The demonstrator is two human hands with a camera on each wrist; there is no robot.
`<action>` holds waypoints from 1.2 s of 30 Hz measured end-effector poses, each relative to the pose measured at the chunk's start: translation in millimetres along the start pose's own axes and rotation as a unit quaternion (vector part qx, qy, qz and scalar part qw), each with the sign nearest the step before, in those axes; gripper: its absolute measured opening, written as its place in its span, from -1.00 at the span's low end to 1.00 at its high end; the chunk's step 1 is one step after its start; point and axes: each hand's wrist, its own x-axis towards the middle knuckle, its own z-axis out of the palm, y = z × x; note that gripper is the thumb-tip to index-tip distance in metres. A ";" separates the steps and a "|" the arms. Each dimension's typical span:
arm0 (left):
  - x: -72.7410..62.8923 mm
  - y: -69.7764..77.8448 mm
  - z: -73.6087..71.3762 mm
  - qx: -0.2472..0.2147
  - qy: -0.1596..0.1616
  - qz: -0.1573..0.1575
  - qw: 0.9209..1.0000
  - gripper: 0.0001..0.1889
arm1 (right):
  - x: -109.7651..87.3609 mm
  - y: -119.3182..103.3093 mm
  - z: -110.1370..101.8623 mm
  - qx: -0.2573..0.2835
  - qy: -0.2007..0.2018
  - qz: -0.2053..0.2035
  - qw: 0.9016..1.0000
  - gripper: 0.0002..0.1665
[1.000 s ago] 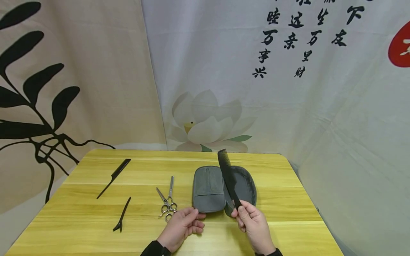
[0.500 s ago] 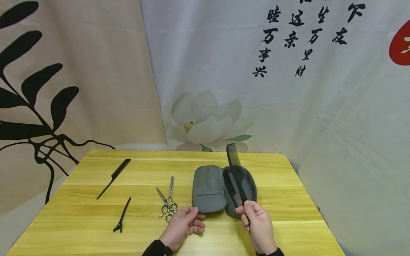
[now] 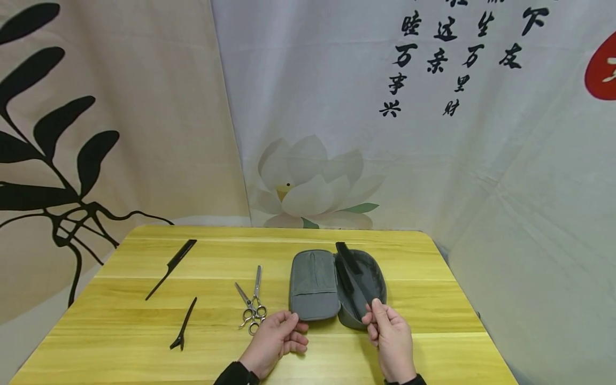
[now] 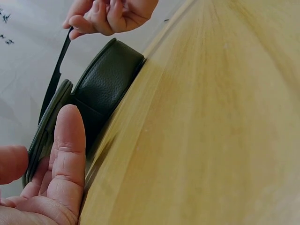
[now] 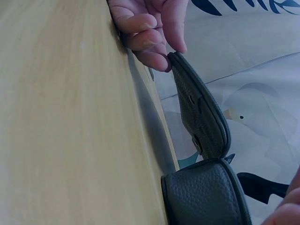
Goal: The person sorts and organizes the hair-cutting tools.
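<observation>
A grey zip case (image 3: 315, 307) lies unfolded on the wooden table, its flat lid at left and its deep half at right. My left hand (image 3: 278, 339) pinches the near left corner of the lid, which the right wrist view shows raised off the table. With thumb and fingertips, my right hand (image 3: 391, 339) pinches the handle end of a black comb (image 3: 350, 259). The comb slants over the deep half, toothed end away from me. Inside that half lies another dark, comb-shaped strip (image 3: 344, 275). In the left wrist view the held comb (image 4: 55, 77) hangs beside the case (image 4: 108, 70).
Two pairs of haircutting scissors (image 3: 252, 302) lie crossed just left of the case. Farther left are a black tail comb (image 3: 175, 262) and a black hair clip (image 3: 184, 326). A printed cloth backdrop (image 3: 308, 107) hangs behind the table (image 3: 120, 321).
My right hand has shifted slightly right, and the comb's toothed end has swung right, then dropped down over the deep half. My left hand has stayed at the lid corner.
</observation>
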 end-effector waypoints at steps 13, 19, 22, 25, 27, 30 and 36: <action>-0.9 0.8 0.8 0.001 0.004 0.001 1.000 -0.64 | -0.9 -1.1 1.1 -0.012 0.060 -0.003 0.998 -0.55; -0.5 1.4 1.4 0.002 0.004 0.002 1.000 -0.66 | 2.0 0.8 0.6 -0.026 0.073 0.007 0.997 -0.52; -0.4 1.2 1.4 0.002 0.003 0.002 1.000 -0.66 | 3.5 2.2 0.1 -0.032 0.075 0.011 0.997 -0.51; -0.2 0.9 1.2 0.002 0.003 0.002 1.000 -0.66 | 4.5 3.5 0.2 -0.036 0.076 0.013 0.996 -0.49; -0.2 0.6 1.1 0.003 0.003 0.002 1.000 -0.65 | 4.9 4.1 0.3 -0.038 0.075 0.014 0.996 -0.47; -0.2 0.1 1.1 0.004 0.003 0.002 1.000 -0.65 | 5.1 4.8 0.5 -0.042 0.073 0.017 0.996 -0.42; 0.0 -0.4 0.8 0.004 0.002 0.002 1.000 -0.64 | 6.8 5.2 -2.8 -0.071 0.071 0.006 0.995 -0.36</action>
